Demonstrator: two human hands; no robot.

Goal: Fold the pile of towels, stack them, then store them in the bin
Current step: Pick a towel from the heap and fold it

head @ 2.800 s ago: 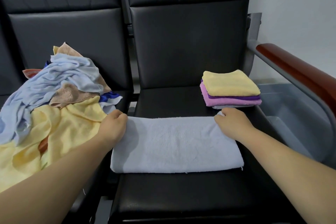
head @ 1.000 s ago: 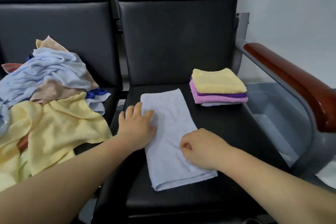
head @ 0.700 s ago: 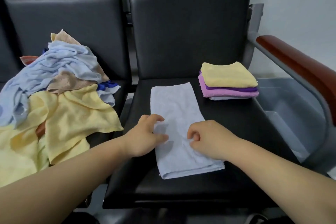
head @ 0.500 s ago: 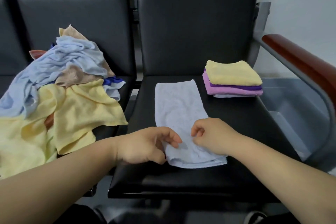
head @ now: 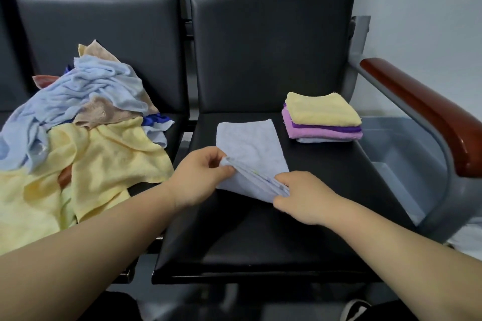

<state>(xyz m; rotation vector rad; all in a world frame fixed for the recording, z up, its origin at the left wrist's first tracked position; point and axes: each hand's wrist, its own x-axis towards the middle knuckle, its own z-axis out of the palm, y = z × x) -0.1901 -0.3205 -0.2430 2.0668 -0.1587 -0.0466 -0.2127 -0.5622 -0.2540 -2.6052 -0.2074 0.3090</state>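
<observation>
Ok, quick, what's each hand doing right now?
Left hand: pinching the lifted near edge of the towel.
Right hand: pinching the same edge.

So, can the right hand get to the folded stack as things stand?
Probably yes: only bare seat lies between the right hand and the folded stack. But it is pinching the light blue towel, so it would have to carry or drop that first.
</observation>
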